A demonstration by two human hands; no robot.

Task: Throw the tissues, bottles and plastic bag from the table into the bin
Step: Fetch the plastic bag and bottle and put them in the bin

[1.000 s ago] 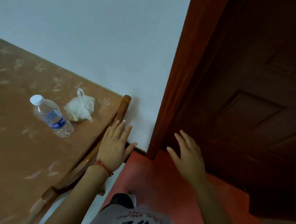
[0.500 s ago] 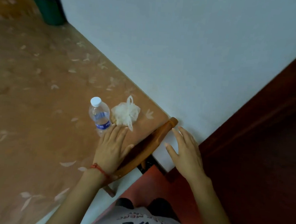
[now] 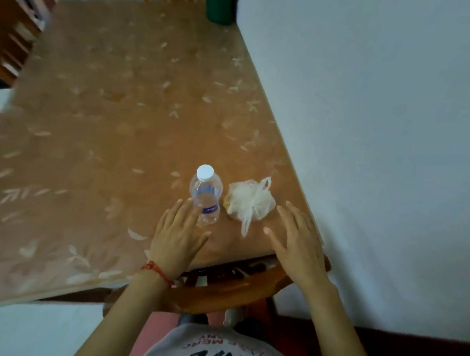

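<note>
A clear plastic bottle [image 3: 206, 194] with a white cap and blue label stands upright near the table's near right corner. Beside it on the right lies a knotted white plastic bag [image 3: 250, 202]. My left hand [image 3: 178, 233] hovers flat just in front of the bottle, fingers spread, fingertips next to its base. My right hand [image 3: 297, 242] is spread open just right of the bag, over the table's corner. Neither hand holds anything. A dark green bin [image 3: 221, 3] stands past the table's far right corner, against the wall.
The brown table [image 3: 107, 113] has a leaf-patterned cover. A wooden chair [image 3: 229, 288] is tucked under the near edge below my hands. A white wall [image 3: 384, 132] runs along the table's right side. Another wooden chair [image 3: 7, 39] stands at the far left.
The view has swung left from the door to face the table. Both hands have moved forward over the table's corner, the left beside the bottle and the right beside the bag.
</note>
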